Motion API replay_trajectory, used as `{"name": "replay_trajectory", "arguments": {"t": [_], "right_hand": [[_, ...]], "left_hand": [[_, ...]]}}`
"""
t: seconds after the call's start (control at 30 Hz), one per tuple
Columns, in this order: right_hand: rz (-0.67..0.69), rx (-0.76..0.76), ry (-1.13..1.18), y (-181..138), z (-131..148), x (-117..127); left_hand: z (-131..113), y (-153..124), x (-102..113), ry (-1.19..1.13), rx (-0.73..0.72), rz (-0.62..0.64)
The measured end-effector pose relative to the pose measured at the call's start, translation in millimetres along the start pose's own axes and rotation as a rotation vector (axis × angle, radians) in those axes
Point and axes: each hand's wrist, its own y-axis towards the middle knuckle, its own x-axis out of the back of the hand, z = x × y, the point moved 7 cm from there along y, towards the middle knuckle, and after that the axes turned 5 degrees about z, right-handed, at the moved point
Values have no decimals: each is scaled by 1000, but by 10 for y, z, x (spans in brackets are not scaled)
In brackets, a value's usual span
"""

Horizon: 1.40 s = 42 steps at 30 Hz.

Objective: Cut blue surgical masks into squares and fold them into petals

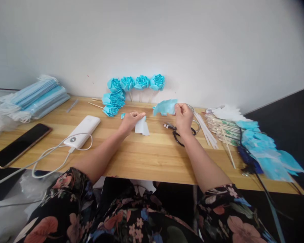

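Note:
My left hand (pixel 132 122) is closed on a small white piece of thin fabric (pixel 142 127), which hangs below the fingertips. A bit of blue peeks out at the hand's far side. Between finger and thumb, my right hand (pixel 184 116) pinches a blue strip of thin fabric (pixel 165 107), held out to the left above the table. Under my right wrist lie black-handled scissors (pixel 177 139), partly hidden. Behind my hands several blue fabric roses (pixel 142 82) on thin sticks lean against the wall, and more roses (pixel 110 110) lie stacked to their left.
At the left are a pile of blue masks (pixel 40 98), a phone (pixel 21 143) and a white power bank (pixel 82 131) with a cable. On the right lie white strips (pixel 206 131), packaged sticks (pixel 221 126), blue fabric pieces (pixel 266 148) and a dark blue tool (pixel 249 158).

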Motion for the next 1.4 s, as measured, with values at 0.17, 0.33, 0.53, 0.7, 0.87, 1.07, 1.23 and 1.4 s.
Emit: {"name": "replay_trajectory", "arguments": {"t": [0.17, 0.33, 0.53, 0.7, 0.87, 1.07, 1.23, 1.4], "right_hand": [[-95, 1, 56, 47, 7, 98], [-129, 28, -2, 12, 64, 123], [-95, 33, 7, -4, 89, 84], [-17, 34, 33, -67, 186, -1], [59, 44, 72, -146, 291, -91], [194, 225, 55, -308, 553, -183], [530, 549, 64, -564, 815, -437], [728, 735, -63, -706, 789, -634]], "left_hand": [[-37, -7, -89, 579, -36, 289], [-21, 35, 19, 614, 22, 377], [-96, 123, 232, 543, -38, 82], [-207, 15, 81, 346, -147, 48], [-171, -159, -344, -194, -9, 439], [-37, -284, -591, -551, 292, 676], [31, -138, -476, -738, 300, 504], [121, -33, -325, -776, 307, 294]]}}
